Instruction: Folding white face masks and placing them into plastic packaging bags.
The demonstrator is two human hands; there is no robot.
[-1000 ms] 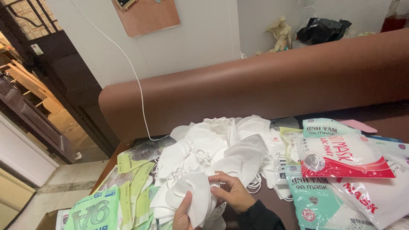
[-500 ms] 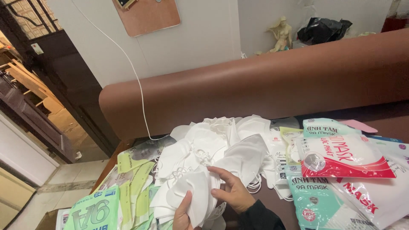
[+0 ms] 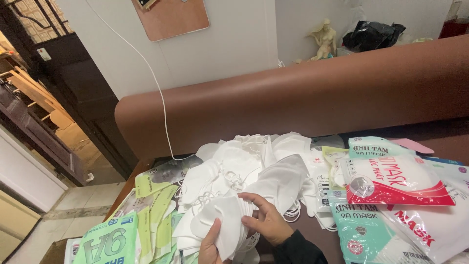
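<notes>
A stack of white face masks [image 3: 222, 222] is held at the bottom centre of the view. My left hand [image 3: 210, 247] grips the stack from below, thumb up on its front. My right hand [image 3: 266, 222], in a dark sleeve, clasps the stack's right edge with fingers curled over it. Behind the hands lies a loose pile of white masks [image 3: 254, 166] with ear loops, spread over the brown seat.
Green mask packets [image 3: 110, 242] lie at the lower left. A red and white packet [image 3: 395, 181] and teal packets [image 3: 364, 225] lie at the right. A brown padded backrest [image 3: 312, 93] rises behind. A white cable [image 3: 159, 98] hangs down the wall.
My right hand's fingers have shifted slightly along the stack's edge. The stack has stayed in nearly the same place.
</notes>
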